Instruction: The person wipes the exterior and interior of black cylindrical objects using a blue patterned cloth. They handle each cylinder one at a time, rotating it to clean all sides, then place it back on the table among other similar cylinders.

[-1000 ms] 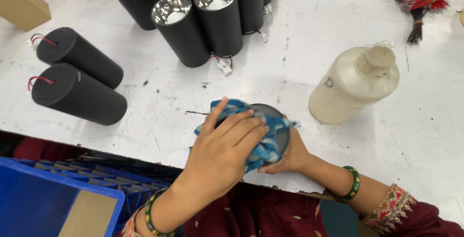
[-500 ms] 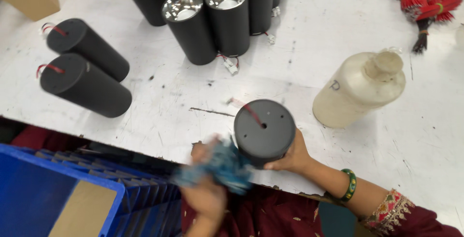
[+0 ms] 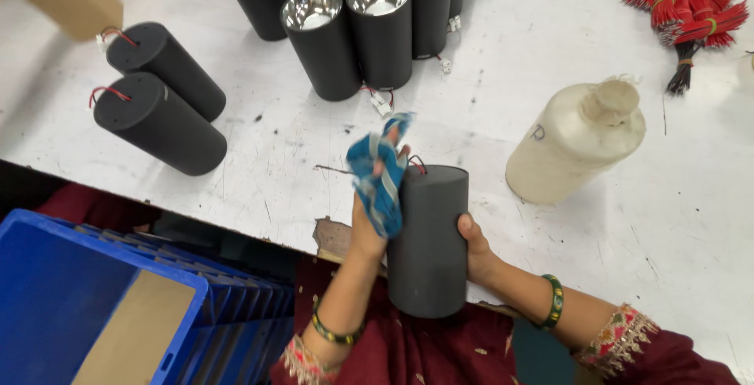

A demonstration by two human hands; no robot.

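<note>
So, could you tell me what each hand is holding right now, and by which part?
The right hand grips the black cylinder by its side, near the middle. The left hand holds a bunched blue cloth against the cylinder's upper side.

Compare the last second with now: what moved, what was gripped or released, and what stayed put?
The left hand kept the blue cloth, moving it from the black cylinder's flat end, down toward the lap, then up against its side. The right hand kept its grip, turning the cylinder so its side shows. The cream bottle and other cylinders stayed put.
</note>
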